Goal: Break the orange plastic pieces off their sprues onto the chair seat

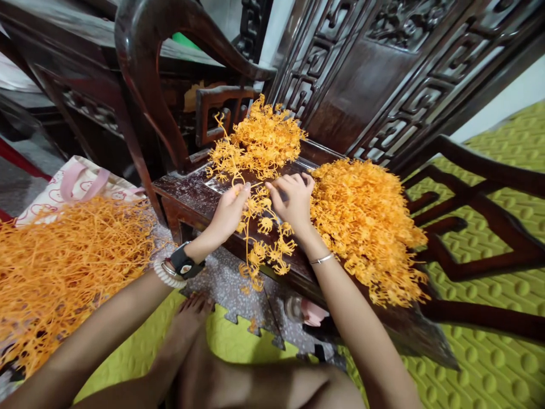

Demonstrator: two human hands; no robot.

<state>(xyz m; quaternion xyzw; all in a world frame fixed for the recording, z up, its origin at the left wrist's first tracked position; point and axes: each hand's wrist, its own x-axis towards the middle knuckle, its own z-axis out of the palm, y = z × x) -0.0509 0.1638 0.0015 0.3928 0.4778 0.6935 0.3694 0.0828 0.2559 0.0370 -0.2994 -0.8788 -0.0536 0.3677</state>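
Observation:
My left hand [230, 211] pinches a thin orange plastic strand between thumb and fingers, above the front of a dark wooden chair seat [183, 190]. Small claw-like flower heads [258, 253] dangle from it past the seat's edge. Close by on the right, my right hand [293, 200] has thumb and forefinger together at the strand's other end; the fingertips partly hide what they grip. Behind both hands sits a heap of orange plastic flower pieces [270, 136]. A larger, denser heap [366, 221] lies beside my right wrist on the seat.
A wide pile of long orange strands [76, 261] lies at the left, before a white bag with pink handles [85, 182]. The chair has a curved armrest [136, 62] and a carved back [344, 96]. Yellow foam mat [489, 301] covers floor; a pinkish object [313, 312] is under the seat.

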